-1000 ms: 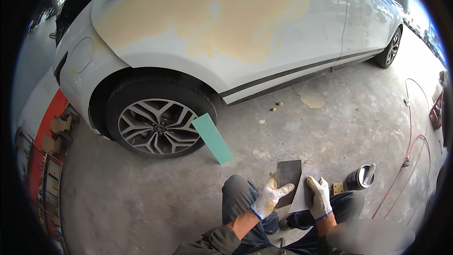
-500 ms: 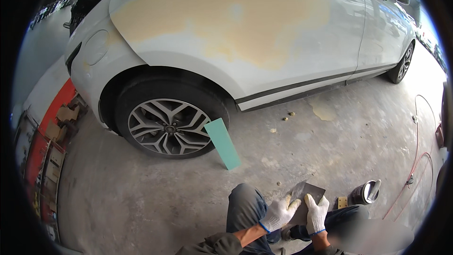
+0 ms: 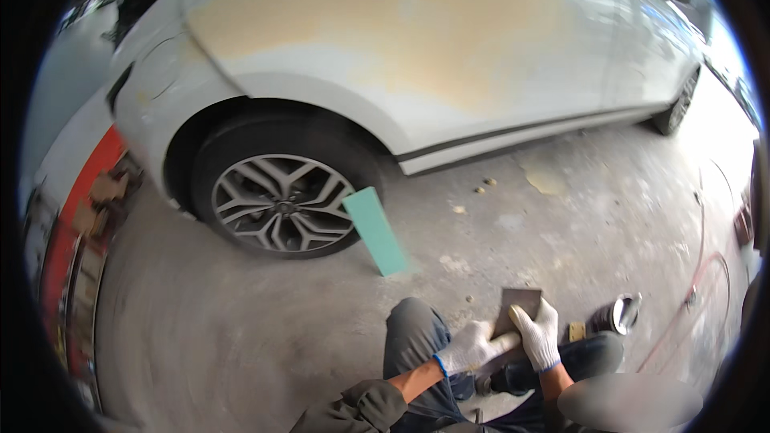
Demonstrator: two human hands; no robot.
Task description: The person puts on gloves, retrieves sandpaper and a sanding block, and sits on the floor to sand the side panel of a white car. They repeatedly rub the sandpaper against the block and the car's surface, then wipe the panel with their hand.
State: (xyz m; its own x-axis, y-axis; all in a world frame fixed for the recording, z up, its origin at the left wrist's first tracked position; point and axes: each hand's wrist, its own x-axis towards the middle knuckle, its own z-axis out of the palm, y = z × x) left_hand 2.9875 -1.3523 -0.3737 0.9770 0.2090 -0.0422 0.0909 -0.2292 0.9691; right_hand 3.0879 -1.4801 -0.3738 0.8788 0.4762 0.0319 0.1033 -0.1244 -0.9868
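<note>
Both my hands wear white knit gloves and hold a dark grey-brown sheet of sandpaper (image 3: 521, 298) above my bent legs. My right hand (image 3: 539, 333) grips its right side, thumb on the face towards me. My left hand (image 3: 472, 347) is closed at the lower left of the sheet, its thumb and fingers pinched close to the right hand. The gloves hide part of the sheet's lower half. Ahead, a long flat green strip (image 3: 375, 232) leans against the front wheel (image 3: 282, 207) of a white car (image 3: 321, 72).
Pale yellow filler (image 3: 449, 32) covers much of the car's side panel. By my right knee stand an open can (image 3: 616, 317) and a small yellow pad with holes (image 3: 577, 330). A red hose (image 3: 696, 293) lies on the floor at the right. Brown boxes (image 3: 96, 200) line the left side.
The sheet has turned more upright, and its earlier second, paler edge is no longer visible. My left hand sits lower against the right one. The whole view has shifted slightly.
</note>
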